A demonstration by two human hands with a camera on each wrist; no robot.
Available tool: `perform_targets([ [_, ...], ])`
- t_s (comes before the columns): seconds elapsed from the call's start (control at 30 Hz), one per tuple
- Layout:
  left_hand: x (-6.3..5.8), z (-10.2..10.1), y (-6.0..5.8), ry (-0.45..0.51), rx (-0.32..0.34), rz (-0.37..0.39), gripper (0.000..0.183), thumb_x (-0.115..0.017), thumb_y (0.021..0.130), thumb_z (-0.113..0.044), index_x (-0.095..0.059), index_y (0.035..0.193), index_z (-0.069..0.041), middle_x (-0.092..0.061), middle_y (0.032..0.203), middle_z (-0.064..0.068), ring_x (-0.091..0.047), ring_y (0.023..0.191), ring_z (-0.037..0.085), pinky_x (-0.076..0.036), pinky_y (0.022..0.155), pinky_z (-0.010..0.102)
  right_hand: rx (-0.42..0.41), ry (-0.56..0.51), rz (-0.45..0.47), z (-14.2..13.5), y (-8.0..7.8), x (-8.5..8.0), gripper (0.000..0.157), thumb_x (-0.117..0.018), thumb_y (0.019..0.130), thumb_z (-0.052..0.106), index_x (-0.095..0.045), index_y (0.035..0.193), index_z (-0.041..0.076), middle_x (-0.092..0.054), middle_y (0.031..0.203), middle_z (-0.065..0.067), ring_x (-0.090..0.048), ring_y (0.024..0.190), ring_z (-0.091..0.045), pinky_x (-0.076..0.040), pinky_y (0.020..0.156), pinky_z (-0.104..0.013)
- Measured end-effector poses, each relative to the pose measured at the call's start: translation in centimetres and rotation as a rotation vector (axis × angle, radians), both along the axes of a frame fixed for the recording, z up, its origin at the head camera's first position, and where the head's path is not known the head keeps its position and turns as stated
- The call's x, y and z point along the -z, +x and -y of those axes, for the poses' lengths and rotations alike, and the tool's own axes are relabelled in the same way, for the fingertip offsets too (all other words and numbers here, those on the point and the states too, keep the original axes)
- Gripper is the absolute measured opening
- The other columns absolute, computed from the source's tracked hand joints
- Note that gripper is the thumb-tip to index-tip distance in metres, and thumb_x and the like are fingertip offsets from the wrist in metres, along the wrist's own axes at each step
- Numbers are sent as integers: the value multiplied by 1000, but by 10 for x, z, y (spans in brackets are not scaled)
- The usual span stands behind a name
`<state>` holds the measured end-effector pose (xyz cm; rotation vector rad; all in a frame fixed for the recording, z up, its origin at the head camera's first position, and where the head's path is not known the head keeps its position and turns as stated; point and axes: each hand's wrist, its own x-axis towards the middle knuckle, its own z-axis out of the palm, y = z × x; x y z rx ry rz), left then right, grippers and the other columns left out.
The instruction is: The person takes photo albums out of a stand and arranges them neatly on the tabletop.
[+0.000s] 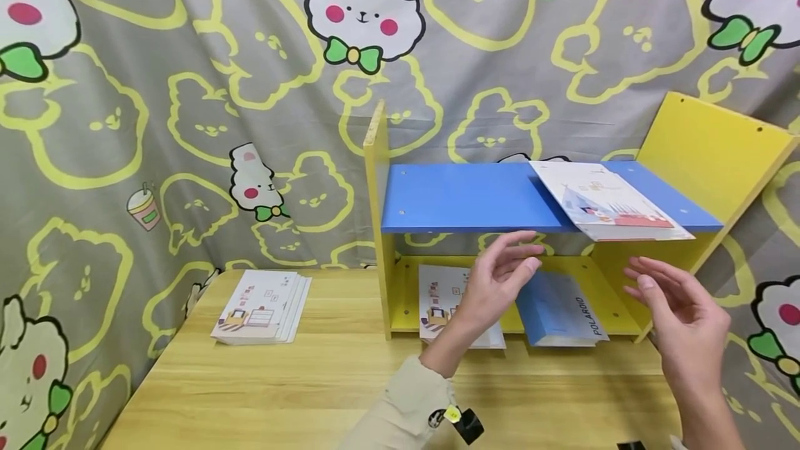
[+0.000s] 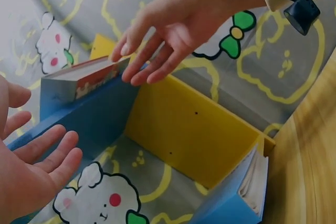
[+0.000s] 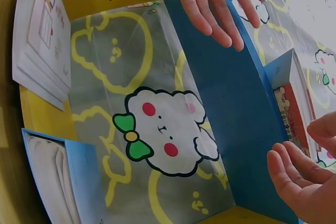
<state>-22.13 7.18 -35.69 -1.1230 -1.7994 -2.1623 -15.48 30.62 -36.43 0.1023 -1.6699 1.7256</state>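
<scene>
Both hands are raised in front of a small blue and yellow shelf, holding nothing. My left hand (image 1: pixel 496 280) is before the blue upper board (image 1: pixel 469 193), fingers loosely bent. My right hand (image 1: pixel 684 318) is just below and to the right of a white illustrated book (image 1: pixel 609 200), its fingers apart. That book lies on the upper board, its near end jutting over the front edge. In the right wrist view, the book (image 3: pixel 296 103) is close to my right hand (image 3: pixel 310 174), while my left hand (image 3: pixel 220 3) is farther off along the board.
On the yellow lower board lie a white book stack (image 1: pixel 437 290), partly behind my left hand, and a blue POLAROID album (image 1: pixel 559 311). Another stack of white books (image 1: pixel 256 307) is at the wooden table's left. A patterned curtain (image 1: pixel 262 117) hangs behind.
</scene>
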Motion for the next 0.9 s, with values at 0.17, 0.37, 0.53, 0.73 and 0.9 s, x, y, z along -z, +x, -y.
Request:
perform_targets([
  [0.17,0,-5,-6,6,9,5,41,-56,105,-4,-52,146,-5,-63,132,25,-67,116,23,-55,99,31,23,22,26,-2,-1,-2,33,-64,98,-3,-63,130,-10,-71,124,-15,-72,103,-17,-59,81,-22],
  [0.37,-1,-12,-11,14,6,19,41,-55,105,-4,-51,147,-7,-65,130,24,-68,114,35,-55,97,28,30,45,32,-5,-3,-6,36,-64,98,-3,-62,133,-7,-69,127,-18,-72,104,-17,-59,82,-23],
  [0.53,-5,-17,-11,23,-13,61,43,-56,105,-7,-52,147,-11,-68,128,19,-70,110,28,-56,95,27,-11,-33,15,-7,-5,-8,44,-65,96,-5,-57,140,-3,-67,130,-18,-71,104,-17,-59,79,-23],
  [0.73,-14,-21,-10,13,-7,83,42,-55,107,-11,-50,149,-13,-67,129,20,-71,109,31,-56,94,25,-44,-83,-4,-9,-8,-11,50,-64,95,-9,-54,144,0,-65,131,-18,-72,103,-19,-60,78,-25],
  [0.9,-21,-26,-11,5,4,90,42,-55,107,-13,-50,149,-13,-69,125,19,-72,105,27,-58,89,27,-74,-85,-12,-11,-11,-14,53,-64,96,-8,-52,147,3,-64,132,-17,-72,103,-19,-60,78,-25],
])
